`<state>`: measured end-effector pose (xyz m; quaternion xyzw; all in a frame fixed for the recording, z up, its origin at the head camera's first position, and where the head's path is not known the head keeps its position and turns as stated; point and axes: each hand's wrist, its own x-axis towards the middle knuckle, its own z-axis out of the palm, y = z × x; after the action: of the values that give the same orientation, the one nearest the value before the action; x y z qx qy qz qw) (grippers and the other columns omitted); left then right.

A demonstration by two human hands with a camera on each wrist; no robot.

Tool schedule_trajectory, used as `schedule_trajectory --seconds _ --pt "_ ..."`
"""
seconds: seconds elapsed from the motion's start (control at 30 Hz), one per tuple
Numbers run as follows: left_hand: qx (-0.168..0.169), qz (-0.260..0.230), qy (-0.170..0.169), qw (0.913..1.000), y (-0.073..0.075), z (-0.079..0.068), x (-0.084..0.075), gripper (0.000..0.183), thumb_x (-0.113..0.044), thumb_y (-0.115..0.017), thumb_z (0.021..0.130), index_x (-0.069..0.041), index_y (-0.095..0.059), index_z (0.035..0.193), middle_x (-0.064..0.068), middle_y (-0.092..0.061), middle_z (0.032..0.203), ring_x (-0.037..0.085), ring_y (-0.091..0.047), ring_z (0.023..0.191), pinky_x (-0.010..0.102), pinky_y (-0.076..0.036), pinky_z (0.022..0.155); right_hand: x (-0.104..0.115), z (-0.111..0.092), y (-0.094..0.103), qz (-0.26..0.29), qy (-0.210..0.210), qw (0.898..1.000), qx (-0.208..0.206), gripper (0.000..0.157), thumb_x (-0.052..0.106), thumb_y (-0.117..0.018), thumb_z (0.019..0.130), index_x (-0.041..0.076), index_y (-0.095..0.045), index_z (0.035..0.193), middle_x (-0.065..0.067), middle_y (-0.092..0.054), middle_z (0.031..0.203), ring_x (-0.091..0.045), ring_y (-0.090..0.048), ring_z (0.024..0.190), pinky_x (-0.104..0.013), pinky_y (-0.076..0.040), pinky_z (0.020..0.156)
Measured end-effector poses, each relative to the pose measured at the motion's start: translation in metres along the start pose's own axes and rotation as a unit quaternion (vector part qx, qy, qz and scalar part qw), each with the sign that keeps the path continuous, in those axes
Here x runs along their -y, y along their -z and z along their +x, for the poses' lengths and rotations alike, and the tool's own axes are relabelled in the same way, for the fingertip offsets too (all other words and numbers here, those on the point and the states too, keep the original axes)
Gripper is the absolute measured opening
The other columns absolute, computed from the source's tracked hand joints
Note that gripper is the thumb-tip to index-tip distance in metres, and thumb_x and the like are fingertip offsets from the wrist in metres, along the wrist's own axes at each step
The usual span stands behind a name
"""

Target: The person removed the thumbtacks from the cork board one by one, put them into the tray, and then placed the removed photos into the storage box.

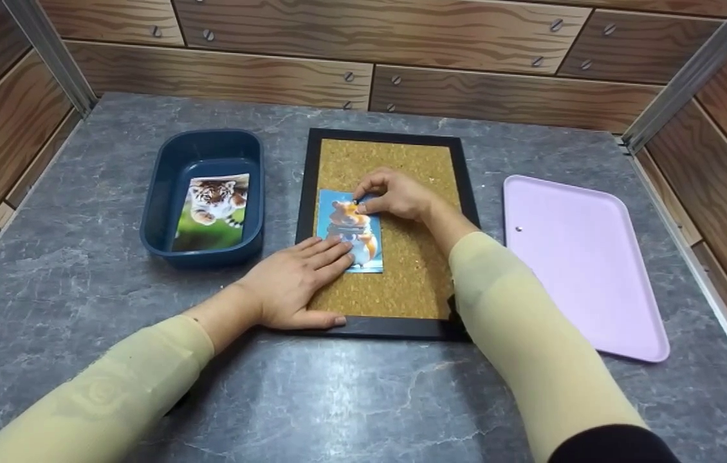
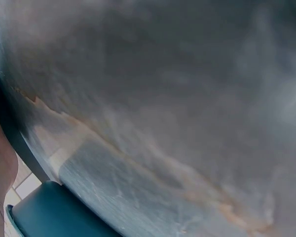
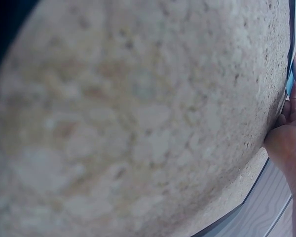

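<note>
A picture card (image 1: 368, 225) with an orange-and-white cartoon animal on blue lies on the left part of a black-framed cork board (image 1: 415, 270). My left hand (image 1: 296, 280) rests with straight fingers on the card's lower left, its thumb along the board's bottom frame. At the card's upper part my right hand (image 1: 395, 195) pinches a small dark pin (image 1: 356, 201) between thumb and fingers. Whether its point is in the cork cannot be told. In the right wrist view the right hand (image 3: 291, 133) shows only at the right edge, beside the blurred cork.
Left of the board stands a dark blue bin (image 1: 170, 257) with a tiger cub card (image 1: 212, 212) in it. To the right lies a lilac tray (image 1: 582, 270) with a small metallic pin (image 1: 518, 228) on it. Wood-patterned walls (image 1: 363, 38) enclose the grey table (image 1: 338, 399).
</note>
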<state>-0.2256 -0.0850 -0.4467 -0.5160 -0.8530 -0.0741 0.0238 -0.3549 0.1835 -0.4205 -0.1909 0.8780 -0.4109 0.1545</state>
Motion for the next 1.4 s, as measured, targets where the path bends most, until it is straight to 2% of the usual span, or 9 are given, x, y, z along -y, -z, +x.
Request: schedule_trajectory --seconds 0.47,0.63,0.77,1.0,1.4 --pt "0.004 0.005 0.002 1.0 -0.0003 0.0003 0.0 0.1 -0.078 -0.04 0.1 -0.003 -0.034 0.166 0.016 -0.031 0.171 0.03 -0.024 0.16 0.046 -0.019 0.13 0.0008 -0.002 -0.0011 0.027 0.003 1.0 -0.008 0.021 0.006 -0.085 0.091 -0.003 -0.076 0.107 -0.012 -0.063 0.132 -0.026 -0.054 0.129 -0.041 -0.035 0.119" --pt "0.007 0.007 0.005 0.9999 -0.0003 0.0005 -0.0002 0.1 -0.079 -0.04 0.1 -0.003 -0.033 0.166 0.016 -0.031 0.171 0.03 -0.023 0.161 0.045 -0.018 0.13 0.0008 -0.0021 -0.001 0.033 0.004 0.999 -0.003 0.019 0.005 -0.084 0.091 -0.005 -0.075 0.104 -0.016 -0.06 0.14 -0.029 -0.05 0.137 -0.041 -0.03 0.123" --pt "0.007 0.007 0.006 0.9999 -0.0002 0.0002 -0.0004 0.101 -0.079 -0.04 0.1 -0.004 -0.033 0.166 0.016 -0.03 0.172 0.03 -0.023 0.16 0.045 -0.018 0.13 0.0009 -0.0023 0.0 0.026 -0.001 1.0 0.0 0.018 0.007 -0.083 0.092 -0.002 -0.076 0.106 -0.015 -0.059 0.145 -0.029 -0.048 0.141 -0.041 -0.03 0.124" --pt "0.008 0.004 0.006 0.9999 0.0006 0.0004 -0.0005 0.1 -0.079 -0.039 0.1 -0.004 -0.033 0.166 0.015 -0.03 0.172 0.03 -0.023 0.16 0.045 -0.018 0.13 -0.0007 -0.0022 0.0015 0.03 -0.002 1.0 -0.003 0.021 0.008 -0.083 0.093 -0.001 -0.076 0.11 -0.013 -0.062 0.139 -0.028 -0.052 0.135 -0.042 -0.035 0.121" --pt "0.009 0.001 0.008 0.9999 -0.0001 -0.0004 0.0002 0.1 -0.079 -0.039 0.1 -0.004 -0.033 0.166 0.015 -0.03 0.172 0.029 -0.023 0.161 0.045 -0.018 0.13 -0.0009 -0.002 0.0031 0.031 -0.004 0.999 0.001 0.021 0.006 -0.079 0.095 -0.005 -0.075 0.113 -0.016 -0.059 0.148 -0.03 -0.048 0.143 -0.042 -0.029 0.125"
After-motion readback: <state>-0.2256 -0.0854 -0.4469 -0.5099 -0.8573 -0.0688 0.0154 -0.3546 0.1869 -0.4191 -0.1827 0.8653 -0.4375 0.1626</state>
